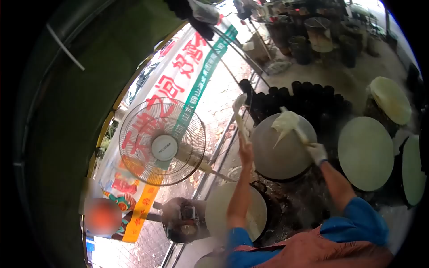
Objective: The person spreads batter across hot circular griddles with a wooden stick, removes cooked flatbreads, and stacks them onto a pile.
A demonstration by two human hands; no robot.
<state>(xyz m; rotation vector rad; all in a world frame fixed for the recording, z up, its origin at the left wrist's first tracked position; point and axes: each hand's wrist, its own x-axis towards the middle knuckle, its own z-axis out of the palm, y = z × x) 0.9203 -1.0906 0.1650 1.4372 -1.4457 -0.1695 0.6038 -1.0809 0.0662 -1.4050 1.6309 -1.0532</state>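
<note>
My right hand (317, 153), in a white glove, is closed round a wooden stick (302, 135) held over a round griddle (268, 156). A lump of pale, sticky batter (286, 123) clings to that stick and hangs down in a point above the plate. Raised at the griddle's left side, my left hand (245, 152) grips a second, pale stick (240, 117) with a thick, batter-coloured end. Below my left forearm lies another round griddle (219, 205) with a pale layer on it, partly hidden by the arm.
Large pale round sheets (365, 153) lie at the right. Black cylinders (308, 96) stand in rows beyond the griddle. A caged fan (164, 147) is at the left before a banner (178, 71) with red writing. Buckets (318, 33) stand at the back.
</note>
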